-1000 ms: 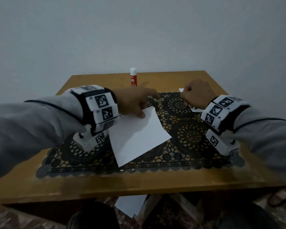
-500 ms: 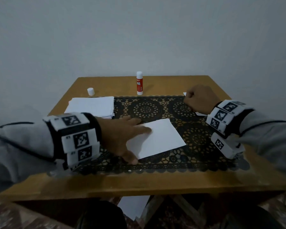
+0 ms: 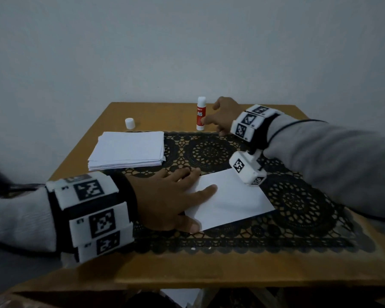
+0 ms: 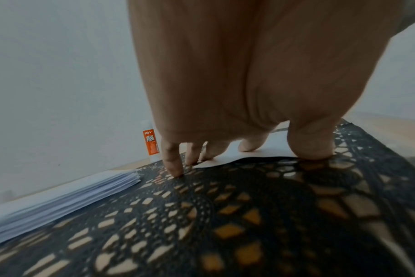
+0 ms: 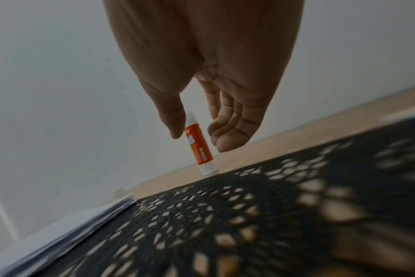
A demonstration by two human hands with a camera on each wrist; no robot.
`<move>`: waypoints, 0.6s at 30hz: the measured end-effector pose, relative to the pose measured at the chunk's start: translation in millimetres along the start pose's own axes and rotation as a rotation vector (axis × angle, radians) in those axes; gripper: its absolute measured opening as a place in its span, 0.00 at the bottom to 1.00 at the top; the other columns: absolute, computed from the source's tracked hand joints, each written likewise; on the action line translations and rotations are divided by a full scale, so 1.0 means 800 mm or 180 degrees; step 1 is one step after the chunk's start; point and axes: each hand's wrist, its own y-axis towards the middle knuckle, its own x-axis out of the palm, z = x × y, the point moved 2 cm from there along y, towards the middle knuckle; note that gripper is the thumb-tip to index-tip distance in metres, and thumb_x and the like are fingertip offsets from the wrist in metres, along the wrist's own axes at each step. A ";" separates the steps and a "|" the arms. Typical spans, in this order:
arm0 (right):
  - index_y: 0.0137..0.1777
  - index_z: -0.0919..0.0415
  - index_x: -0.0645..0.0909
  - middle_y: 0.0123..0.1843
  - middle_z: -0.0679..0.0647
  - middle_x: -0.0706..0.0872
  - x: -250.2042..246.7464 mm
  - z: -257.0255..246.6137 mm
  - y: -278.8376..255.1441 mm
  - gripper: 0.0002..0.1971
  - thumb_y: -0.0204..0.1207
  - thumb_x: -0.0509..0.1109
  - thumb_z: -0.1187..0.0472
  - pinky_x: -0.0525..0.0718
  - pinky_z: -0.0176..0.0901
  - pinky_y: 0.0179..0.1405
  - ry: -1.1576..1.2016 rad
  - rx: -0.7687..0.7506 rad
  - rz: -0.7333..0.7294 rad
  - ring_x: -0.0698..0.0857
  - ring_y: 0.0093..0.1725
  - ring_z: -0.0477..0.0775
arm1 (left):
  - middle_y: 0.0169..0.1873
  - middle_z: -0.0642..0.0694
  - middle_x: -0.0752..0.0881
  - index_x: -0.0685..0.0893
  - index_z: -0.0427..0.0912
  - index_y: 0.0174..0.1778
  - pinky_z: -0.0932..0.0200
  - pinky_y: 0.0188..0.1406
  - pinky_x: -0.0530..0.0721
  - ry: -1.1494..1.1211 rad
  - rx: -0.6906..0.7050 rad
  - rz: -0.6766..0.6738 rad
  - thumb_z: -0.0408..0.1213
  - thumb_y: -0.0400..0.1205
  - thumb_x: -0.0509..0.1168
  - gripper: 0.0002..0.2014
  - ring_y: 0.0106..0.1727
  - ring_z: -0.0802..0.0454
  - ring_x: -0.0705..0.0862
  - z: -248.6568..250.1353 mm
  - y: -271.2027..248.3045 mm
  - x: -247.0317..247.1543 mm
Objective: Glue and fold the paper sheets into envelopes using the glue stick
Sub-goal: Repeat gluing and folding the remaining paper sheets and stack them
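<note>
1 upright glue stick [image 3: 201, 114] just before the right hand's [image 3: 223, 117] wide, empty grip.

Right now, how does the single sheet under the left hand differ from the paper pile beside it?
The single sheet lies alone, pinned by the left hand; the paper stack is many layers, untouched. The sheet sits nearer the person, the stack farther left. Both are white and rest on the black lace mat.

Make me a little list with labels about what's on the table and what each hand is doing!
left hand: presses flat on the paper sheet
right hand: open, reaching for the glue stick, not gripping it yet
glue stick: upright, uncapped
cap: stands apart, left of the stick
paper stack: far left, partly on the lace mat
</note>
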 end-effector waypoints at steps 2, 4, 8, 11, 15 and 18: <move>0.57 0.63 0.74 0.53 0.62 0.86 0.012 -0.002 0.018 0.24 0.69 0.80 0.53 0.86 0.63 0.58 -0.0110 0.0076 -0.0094 0.87 0.49 0.63 | 0.80 0.43 0.26 0.27 0.62 0.79 0.35 0.80 0.39 0.0012 0.0002 0.0015 0.65 0.82 0.46 0.38 0.82 0.43 0.30 0.001 0.000 0.000; 0.61 0.65 0.79 0.53 0.61 0.87 0.021 -0.003 0.031 0.22 0.72 0.78 0.55 0.85 0.60 0.60 -0.0058 0.0105 -0.0173 0.84 0.46 0.59 | 0.80 0.42 0.27 0.27 0.61 0.79 0.35 0.81 0.40 0.0030 0.0007 0.0028 0.65 0.82 0.46 0.39 0.82 0.43 0.30 0.000 0.001 0.000; 0.59 0.66 0.82 0.45 0.59 0.86 0.025 -0.003 0.042 0.18 0.74 0.76 0.56 0.87 0.59 0.58 -0.0094 0.0119 -0.0151 0.84 0.43 0.58 | 0.80 0.42 0.26 0.27 0.61 0.79 0.34 0.81 0.41 0.0037 0.0045 0.0049 0.66 0.82 0.46 0.39 0.82 0.43 0.30 -0.003 0.005 0.003; 0.50 0.65 0.82 0.42 0.62 0.89 0.016 -0.001 0.032 0.13 0.73 0.75 0.56 0.90 0.61 0.50 -0.0082 0.0039 -0.0059 0.90 0.42 0.63 | 0.81 0.42 0.28 0.28 0.61 0.80 0.35 0.81 0.42 0.0057 0.0033 0.0099 0.66 0.82 0.46 0.39 0.82 0.42 0.31 -0.005 0.004 0.005; 0.43 0.65 0.80 0.37 0.64 0.88 -0.013 0.003 -0.002 0.10 0.75 0.75 0.59 0.90 0.53 0.38 0.0027 -0.0085 -0.0088 0.87 0.33 0.63 | 0.81 0.42 0.28 0.28 0.60 0.80 0.35 0.81 0.43 0.0047 -0.0008 0.0085 0.65 0.82 0.46 0.39 0.83 0.42 0.33 -0.002 0.001 0.004; 0.43 0.68 0.84 0.30 0.60 0.81 -0.047 0.002 -0.035 0.14 0.76 0.75 0.55 0.81 0.47 0.30 -0.0110 -0.0260 -0.0049 0.78 0.28 0.57 | 0.80 0.42 0.26 0.28 0.60 0.80 0.36 0.81 0.46 -0.0151 -0.0063 0.0106 0.64 0.83 0.47 0.39 0.83 0.42 0.33 0.003 -0.004 0.003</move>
